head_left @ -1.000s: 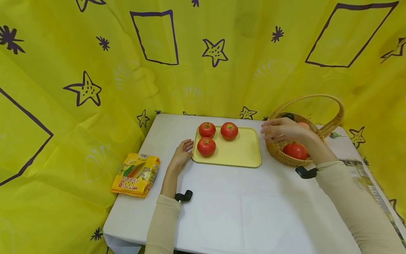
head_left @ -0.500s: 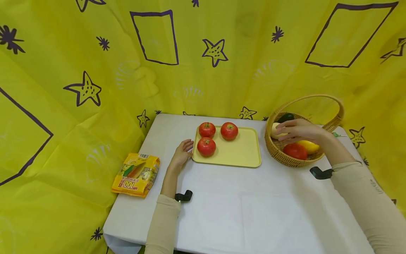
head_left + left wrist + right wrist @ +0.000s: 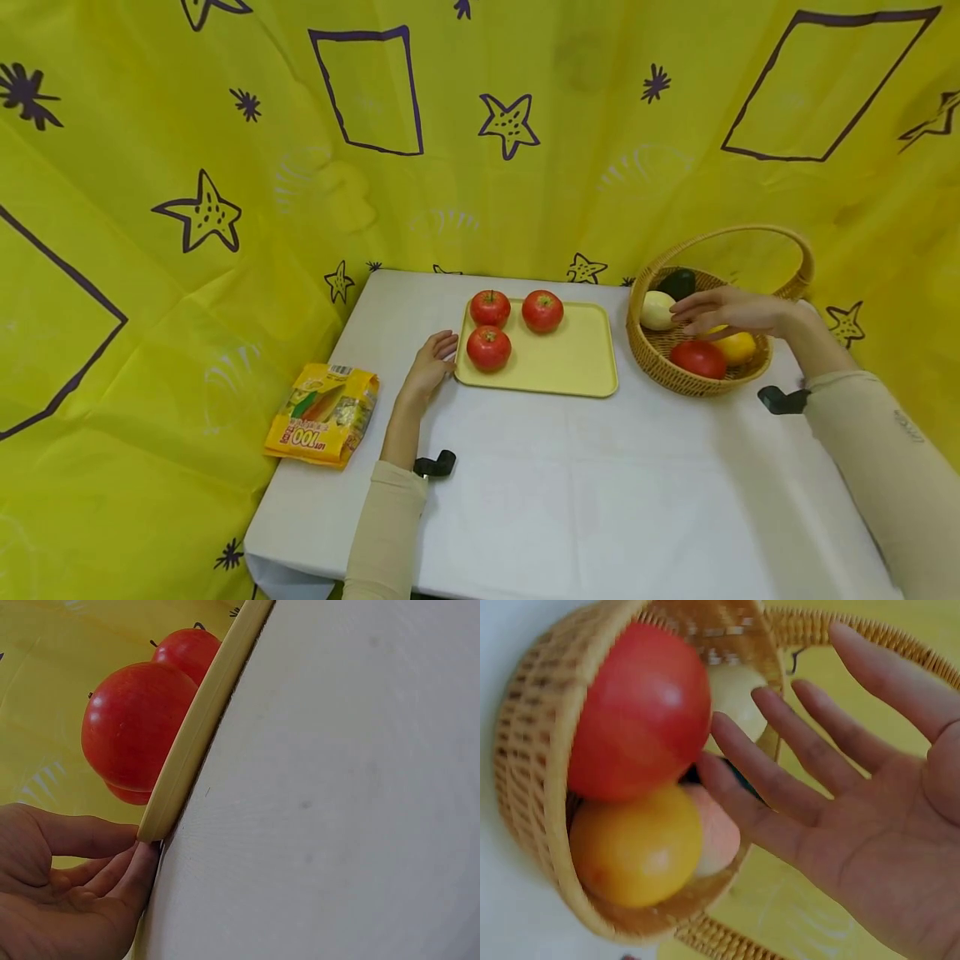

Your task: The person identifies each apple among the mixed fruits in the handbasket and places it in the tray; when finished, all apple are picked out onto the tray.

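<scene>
Three red apples (image 3: 488,348) sit on the left half of a pale yellow tray (image 3: 562,354). My left hand (image 3: 430,364) is at the tray's left edge. In the left wrist view, its thumb and fingers (image 3: 94,836) pinch the tray's rim. My right hand (image 3: 738,312) hovers over a wicker basket (image 3: 660,367), fingers spread and holding nothing. Inside the basket lie a large red fruit (image 3: 698,358), a yellow fruit (image 3: 737,347), a pale cream fruit (image 3: 657,311) and a dark green one (image 3: 677,284). The right wrist view also reveals a pinkish fruit (image 3: 715,829).
A yellow snack bag (image 3: 322,415) lies near the left edge of the white-covered table (image 3: 517,492). The basket's tall handle (image 3: 750,229) arches over its far side. A yellow patterned curtain (image 3: 450,208) hangs behind and at both sides.
My right hand has moved right, from the gap between tray and basket to above the basket, uncovering the cream and yellow fruits. The left hand and the apples have stayed put.
</scene>
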Motion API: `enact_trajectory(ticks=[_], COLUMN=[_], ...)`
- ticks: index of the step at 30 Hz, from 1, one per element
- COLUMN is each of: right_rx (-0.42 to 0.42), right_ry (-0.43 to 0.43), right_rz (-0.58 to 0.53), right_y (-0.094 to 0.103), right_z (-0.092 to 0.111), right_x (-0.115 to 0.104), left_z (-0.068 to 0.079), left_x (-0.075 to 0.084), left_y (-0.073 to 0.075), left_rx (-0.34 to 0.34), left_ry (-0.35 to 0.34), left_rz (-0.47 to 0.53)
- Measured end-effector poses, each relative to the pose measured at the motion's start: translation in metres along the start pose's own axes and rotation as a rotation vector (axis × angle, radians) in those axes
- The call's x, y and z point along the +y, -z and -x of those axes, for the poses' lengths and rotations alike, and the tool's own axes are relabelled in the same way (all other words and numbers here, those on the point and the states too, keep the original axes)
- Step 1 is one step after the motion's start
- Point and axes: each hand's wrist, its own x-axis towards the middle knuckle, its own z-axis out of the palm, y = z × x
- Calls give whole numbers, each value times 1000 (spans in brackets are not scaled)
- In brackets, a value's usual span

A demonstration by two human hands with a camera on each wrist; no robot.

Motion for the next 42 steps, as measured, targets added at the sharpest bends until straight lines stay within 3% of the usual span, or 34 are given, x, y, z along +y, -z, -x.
enact_trajectory(ticks=[8,13,17,29,42], right_rx=[-79,-146,-174,-140,-91], right_ry=[-89,-162,-173,-171,-162], right_rz=[-17,-5,35,262,262], right_y=[15,13,9,-3,-8], right_z=[0,-4,-7,-23,-28], right_x=[12,19,20,17,19], left_z=[-1,-1,-2,-2,-2], left_x=[-1,-1,0,0,0], left_y=[1,0,0,0,1], left_rx=[0,10,12,18,17], left_ry=[-5,-3,3,10,8], left_rz=[-7,-14,-23,-26,-32])
